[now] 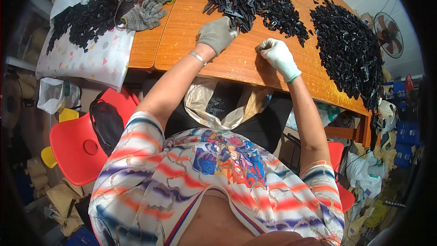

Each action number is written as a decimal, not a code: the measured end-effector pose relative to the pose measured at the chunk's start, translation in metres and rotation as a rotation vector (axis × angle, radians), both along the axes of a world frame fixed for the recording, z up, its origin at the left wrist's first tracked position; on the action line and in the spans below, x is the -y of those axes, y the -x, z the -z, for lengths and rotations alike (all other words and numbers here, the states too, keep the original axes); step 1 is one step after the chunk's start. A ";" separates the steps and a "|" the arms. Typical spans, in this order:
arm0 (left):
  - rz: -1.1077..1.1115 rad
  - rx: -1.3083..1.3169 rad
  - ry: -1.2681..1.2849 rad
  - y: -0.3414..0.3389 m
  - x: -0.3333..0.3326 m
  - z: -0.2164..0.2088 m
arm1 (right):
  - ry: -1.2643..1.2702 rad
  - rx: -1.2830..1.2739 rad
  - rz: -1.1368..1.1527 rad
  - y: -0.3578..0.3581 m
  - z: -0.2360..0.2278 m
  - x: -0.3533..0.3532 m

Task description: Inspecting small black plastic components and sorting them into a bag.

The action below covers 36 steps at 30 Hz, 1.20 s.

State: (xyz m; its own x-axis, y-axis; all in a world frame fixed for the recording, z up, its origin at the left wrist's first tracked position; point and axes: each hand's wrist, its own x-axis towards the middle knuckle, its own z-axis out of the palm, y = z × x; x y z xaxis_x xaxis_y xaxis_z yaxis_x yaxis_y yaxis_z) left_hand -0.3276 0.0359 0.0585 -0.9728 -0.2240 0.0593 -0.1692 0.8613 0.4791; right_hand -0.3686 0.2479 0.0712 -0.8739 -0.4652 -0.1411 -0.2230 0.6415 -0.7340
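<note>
A heap of small black plastic parts [248, 0] lies on the wooden table in front of me. At its near edge is my left hand [217, 35] in a grey glove, fingers bent together against the closest parts. Whatever they grip is hidden. To the right, over bare wood, my right hand [278, 57] wears a white glove. Its fingers are curled into a pinch, with a dark bit at the tips too small to make out.
Another black heap [348, 48] covers the table's right side. At the left, grey gloves [148, 11] lie by more black pieces [86, 20] on a patterned sheet [102, 57]. An open bag [200, 102] sits below the table edge. Red chair [75, 148] left; fan [389, 35] right.
</note>
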 end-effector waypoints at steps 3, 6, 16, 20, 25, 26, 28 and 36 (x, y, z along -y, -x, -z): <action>0.042 -0.017 -0.049 -0.003 0.006 0.003 | 0.035 -0.011 -0.045 -0.007 -0.005 -0.004; 0.075 -0.063 -0.106 -0.007 0.014 0.008 | 0.151 0.245 0.049 -0.010 -0.003 -0.003; 0.194 -0.052 -1.500 -0.052 0.015 0.020 | 0.381 0.253 0.035 -0.044 -0.027 0.026; 0.249 -0.044 -1.684 -0.062 -0.001 0.025 | 0.538 0.165 0.112 -0.047 -0.021 0.043; 0.213 -0.178 -1.680 -0.073 -0.026 0.008 | 0.587 0.100 0.163 -0.062 -0.018 0.057; 0.212 -0.176 -1.681 -0.077 -0.028 0.004 | 0.562 0.061 0.154 -0.063 -0.016 0.058; 0.131 -0.233 -1.486 -0.084 -0.032 -0.007 | 0.518 0.013 0.164 -0.068 -0.019 0.060; 0.121 -0.200 -1.602 -0.081 -0.031 0.002 | 0.651 0.014 0.197 -0.061 -0.027 0.053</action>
